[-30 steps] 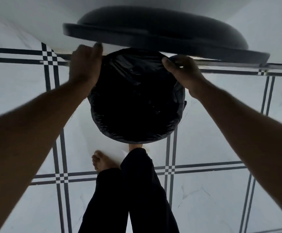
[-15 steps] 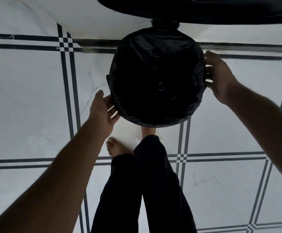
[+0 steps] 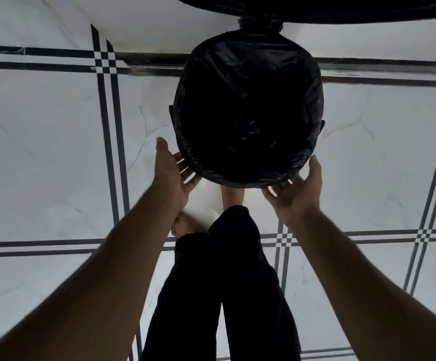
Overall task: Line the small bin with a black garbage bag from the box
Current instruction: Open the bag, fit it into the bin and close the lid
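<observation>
Head view: black garbage bag (image 3: 248, 105) already inside small bin (image 3: 321, 126), folded over the rim; lid (image 3: 341, 9) up at far edge; left hand (image 3: 171, 175) and right hand (image 3: 298, 194) spread open, cupping the near rim, gripping nothing; only snugging left, I'd judge.

Dim, backlit view: pale floor (image 3: 42, 152) glows, arms in silhouette (wide-angle bending at edges), bag interior (image 3: 248, 121) featureless black.
</observation>
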Demonstrator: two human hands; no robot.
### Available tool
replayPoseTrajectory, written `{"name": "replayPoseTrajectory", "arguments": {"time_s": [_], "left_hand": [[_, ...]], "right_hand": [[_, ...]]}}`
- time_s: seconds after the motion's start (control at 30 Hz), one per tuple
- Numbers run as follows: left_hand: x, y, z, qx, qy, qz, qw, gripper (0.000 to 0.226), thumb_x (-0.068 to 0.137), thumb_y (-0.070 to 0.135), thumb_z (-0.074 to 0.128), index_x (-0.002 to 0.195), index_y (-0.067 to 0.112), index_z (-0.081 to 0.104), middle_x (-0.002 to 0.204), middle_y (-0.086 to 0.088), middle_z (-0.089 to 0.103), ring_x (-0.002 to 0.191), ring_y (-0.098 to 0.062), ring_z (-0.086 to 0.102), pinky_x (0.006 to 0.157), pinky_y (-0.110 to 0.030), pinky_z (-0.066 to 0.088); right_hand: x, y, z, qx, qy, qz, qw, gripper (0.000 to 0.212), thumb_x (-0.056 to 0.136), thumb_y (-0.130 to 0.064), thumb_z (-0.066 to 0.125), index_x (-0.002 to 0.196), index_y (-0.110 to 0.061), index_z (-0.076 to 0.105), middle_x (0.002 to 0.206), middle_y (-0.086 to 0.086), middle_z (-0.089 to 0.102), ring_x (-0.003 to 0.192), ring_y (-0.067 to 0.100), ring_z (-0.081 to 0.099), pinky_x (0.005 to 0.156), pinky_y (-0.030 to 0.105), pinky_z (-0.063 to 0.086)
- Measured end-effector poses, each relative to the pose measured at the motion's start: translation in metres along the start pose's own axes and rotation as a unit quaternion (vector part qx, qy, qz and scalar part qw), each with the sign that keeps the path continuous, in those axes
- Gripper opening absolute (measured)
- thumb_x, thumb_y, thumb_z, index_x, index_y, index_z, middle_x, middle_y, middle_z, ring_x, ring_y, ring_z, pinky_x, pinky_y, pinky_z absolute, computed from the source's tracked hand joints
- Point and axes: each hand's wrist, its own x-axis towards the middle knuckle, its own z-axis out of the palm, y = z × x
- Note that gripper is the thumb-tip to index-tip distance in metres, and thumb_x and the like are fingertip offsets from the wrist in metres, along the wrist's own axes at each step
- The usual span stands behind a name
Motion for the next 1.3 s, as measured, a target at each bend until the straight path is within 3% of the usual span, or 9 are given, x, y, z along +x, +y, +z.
{"name": "replayPoseTrajectory", "arguments": {"time_s": [0.17, 0.4, 0.57, 0.73, 0.87, 0.93, 1.0, 1.13, 1.3], "left_hand": [[0.0, -0.02, -0.001, -0.026, -0.013, -0.024, 0.999, 0.064, 0.098, 0.065, 0.029, 0.125, 0.013, 0.055, 0.124, -0.01, 0.063, 0.118, -0.026, 0.059, 0.107, -0.046, 0.045], [-0.006, -0.034, 0.005, -0.082, 0.005, -0.001, 0.997, 0.071, 0.1, 0.062, 0.029, 0.136, 0.006, 0.052, 0.114, -0.011, 0.067, 0.11, -0.026, 0.064, 0.102, -0.042, 0.051], [-0.005, -0.041, 0.006, -0.091, 0.001, 0.012, 0.996, 0.072, 0.1, 0.063, 0.026, 0.135, 0.007, 0.054, 0.113, -0.009, 0.067, 0.103, -0.023, 0.066, 0.103, -0.038, 0.051], [-0.004, -0.038, 0.004, -0.005, 0.035, 0.013, 0.999, 0.071, 0.101, 0.062, 0.015, 0.144, 0.014, 0.046, 0.138, -0.006, 0.058, 0.129, -0.024, 0.054, 0.11, -0.04, 0.038], [-0.017, -0.02, 0.017, 0.128, 0.202, 0.164, 0.957, 0.051, 0.104, 0.049, 0.027, 0.14, 0.016, 0.041, 0.145, -0.003, 0.05, 0.129, -0.023, 0.05, 0.097, -0.029, 0.036], [-0.026, -0.004, 0.026, 0.134, 0.231, 0.267, 0.926, 0.041, 0.105, 0.041, 0.032, 0.132, 0.013, 0.046, 0.137, -0.003, 0.054, 0.117, -0.019, 0.054, 0.08, -0.017, 0.036], [-0.041, 0.018, 0.036, 0.122, 0.216, 0.376, 0.893, 0.039, 0.106, 0.032, 0.033, 0.131, 0.005, 0.048, 0.131, -0.01, 0.055, 0.108, -0.018, 0.055, 0.067, -0.002, 0.034], [-0.087, 0.057, 0.065, 0.139, 0.126, 0.52, 0.833, 0.043, 0.107, 0.026, 0.029, 0.142, 0.005, 0.041, 0.137, -0.002, 0.045, 0.11, 0.008, 0.046, 0.084, 0.006, 0.029], [-0.132, 0.084, 0.089, 0.143, 0.071, 0.528, 0.834, 0.056, 0.098, 0.048, 0.023, 0.128, 0.022, 0.062, 0.125, 0.011, 0.055, 0.125, -0.007, 0.047, 0.107, -0.021, 0.036]], "right_hand": [[-0.003, 0.014, -0.003, 0.024, 0.022, 0.036, 0.999, 0.071, 0.084, -0.072, 0.048, 0.126, -0.017, 0.065, 0.132, 0.005, 0.061, 0.126, 0.022, 0.052, 0.11, 0.047, 0.04], [-0.01, 0.016, -0.001, 0.092, 0.078, 0.044, 0.992, 0.052, 0.094, -0.057, 0.049, 0.108, -0.007, 0.055, 0.106, 0.015, 0.063, 0.096, 0.027, 0.066, 0.088, 0.041, 0.057], [-0.017, 0.021, -0.003, 0.117, 0.03, 0.056, 0.991, 0.067, 0.093, -0.062, 0.046, 0.121, -0.002, 0.062, 0.126, 0.016, 0.067, 0.117, 0.029, 0.065, 0.099, 0.047, 0.052], [-0.016, 0.017, 0.005, 0.106, 0.018, 0.044, 0.993, 0.072, 0.092, -0.069, 0.037, 0.125, -0.01, 0.06, 0.128, 0.01, 0.065, 0.12, 0.027, 0.062, 0.101, 0.045, 0.049], [-0.03, -0.005, 0.021, -0.194, 0.126, -0.08, 0.969, 0.065, 0.101, -0.061, 0.021, 0.141, -0.019, 0.049, 0.135, 0.002, 0.059, 0.121, 0.024, 0.056, 0.106, 0.04, 0.044], [-0.04, -0.032, 0.029, -0.207, 0.184, -0.154, 0.948, 0.052, 0.102, -0.054, 0.029, 0.131, -0.017, 0.051, 0.125, -0.001, 0.057, 0.112, 0.021, 0.055, 0.1, 0.037, 0.045], [-0.053, -0.069, 0.039, -0.155, 0.156, -0.216, 0.951, 0.04, 0.099, -0.055, 0.037, 0.123, -0.024, 0.048, 0.12, -0.003, 0.053, 0.11, 0.018, 0.054, 0.104, 0.039, 0.045], [-0.096, -0.135, 0.059, -0.156, 0.012, -0.274, 0.949, 0.051, 0.101, -0.059, 0.031, 0.14, -0.03, 0.046, 0.144, -0.002, 0.047, 0.13, 0.018, 0.048, 0.108, 0.039, 0.043], [-0.137, -0.152, 0.071, -0.077, -0.035, -0.233, 0.969, 0.06, 0.099, -0.064, 0.033, 0.135, -0.022, 0.055, 0.121, -0.002, 0.058, 0.114, 0.015, 0.06, 0.097, 0.034, 0.053]]}}
